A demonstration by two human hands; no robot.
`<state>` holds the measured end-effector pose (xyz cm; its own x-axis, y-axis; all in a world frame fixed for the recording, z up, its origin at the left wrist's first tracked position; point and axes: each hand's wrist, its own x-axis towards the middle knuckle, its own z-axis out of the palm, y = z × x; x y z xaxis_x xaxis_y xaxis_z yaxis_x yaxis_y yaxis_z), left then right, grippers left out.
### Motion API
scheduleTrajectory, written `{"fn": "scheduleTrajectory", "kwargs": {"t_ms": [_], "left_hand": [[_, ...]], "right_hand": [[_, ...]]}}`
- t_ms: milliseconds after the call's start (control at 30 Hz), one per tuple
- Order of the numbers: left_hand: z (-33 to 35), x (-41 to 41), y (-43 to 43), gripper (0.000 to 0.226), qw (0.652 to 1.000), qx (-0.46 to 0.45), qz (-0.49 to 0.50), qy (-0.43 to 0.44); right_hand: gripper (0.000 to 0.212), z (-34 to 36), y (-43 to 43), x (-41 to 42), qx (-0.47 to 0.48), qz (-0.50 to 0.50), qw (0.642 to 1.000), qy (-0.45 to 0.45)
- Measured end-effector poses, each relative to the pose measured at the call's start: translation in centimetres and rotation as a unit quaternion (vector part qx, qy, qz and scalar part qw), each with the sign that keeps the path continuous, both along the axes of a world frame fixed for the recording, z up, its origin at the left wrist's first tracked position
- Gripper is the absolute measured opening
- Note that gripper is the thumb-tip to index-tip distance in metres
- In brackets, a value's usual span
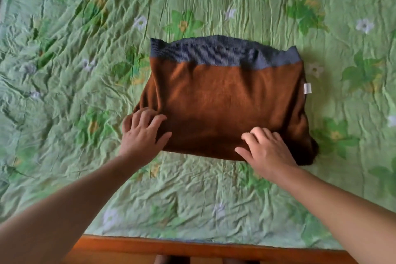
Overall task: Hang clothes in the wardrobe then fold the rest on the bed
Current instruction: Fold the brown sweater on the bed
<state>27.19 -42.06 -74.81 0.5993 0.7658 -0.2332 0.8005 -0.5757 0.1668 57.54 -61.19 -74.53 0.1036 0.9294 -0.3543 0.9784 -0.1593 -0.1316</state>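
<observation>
A brown knitted garment (225, 100) with a grey ribbed band along its far edge lies folded into a rough rectangle on the bed. A small white label sticks out at its right side. My left hand (143, 133) rests on the garment's near left corner, fingers bent and fingertips on the cloth. My right hand (265, 150) lies on the near edge right of the middle, fingers curved down onto the fabric. Whether either hand pinches the cloth is hidden under the fingers.
The bed is covered by a crumpled green sheet (85, 70) with a leaf and flower print. A wooden bed frame edge (192, 248) runs along the bottom, close to me.
</observation>
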Motion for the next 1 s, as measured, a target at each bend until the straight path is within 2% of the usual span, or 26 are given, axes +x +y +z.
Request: {"fn": "scheduleTrajectory", "kwargs": {"t_ms": [67,133,200,300,433,567,633,667,733,800,1000], "left_hand": [[-0.1,-0.7,0.5,0.065,0.990,-0.044,0.138,-0.002],[-0.5,-1.5,0.9,0.083,0.963,-0.136,0.233,-0.018],[-0.9,-2.2,1.3,0.092,0.945,-0.164,0.274,-0.065],[-1.5,-2.8,2.7,0.084,0.923,-0.190,0.323,-0.088],[-1.9,-3.6,4.5,0.066,0.916,-0.246,0.314,-0.036],[-2.6,-3.7,5.1,0.058,0.915,-0.266,0.298,-0.050],[-3.0,-3.8,5.2,0.055,0.914,-0.268,0.296,-0.073],[-3.2,-3.9,5.2,0.051,0.912,-0.271,0.296,-0.087],[-3.6,-4.1,5.0,0.046,0.904,-0.283,0.301,-0.108],[-3.6,-4.2,4.8,0.042,0.895,-0.302,0.305,-0.122],[-1.0,-3.2,3.9,0.021,0.879,-0.324,0.295,-0.189]], "right_hand": [[0.055,0.8,2.5,-1.6,0.028,0.026,0.999,0.016],[0.062,1.0,5.3,-3.1,-0.011,0.064,0.997,0.034],[0.071,0.6,8.3,-4.3,-0.060,0.092,0.993,0.040],[0.068,0.2,13.6,-6.4,-0.056,0.122,0.990,0.049],[0.075,0.4,21.3,-9.3,-0.047,0.172,0.984,-0.016],[0.082,1.2,28.0,-11.7,-0.042,0.164,0.984,-0.057],[0.082,1.6,30.3,-12.8,-0.043,0.205,0.973,-0.099],[0.077,1.6,31.2,-13.3,-0.042,0.248,0.958,-0.136],[0.057,1.5,32.3,-14.1,-0.046,0.361,0.902,-0.230],[0.047,1.8,33.0,-14.7,-0.081,0.420,0.857,-0.288],[0.017,4.3,33.1,-14.9,-0.147,0.415,0.847,-0.299]]}}
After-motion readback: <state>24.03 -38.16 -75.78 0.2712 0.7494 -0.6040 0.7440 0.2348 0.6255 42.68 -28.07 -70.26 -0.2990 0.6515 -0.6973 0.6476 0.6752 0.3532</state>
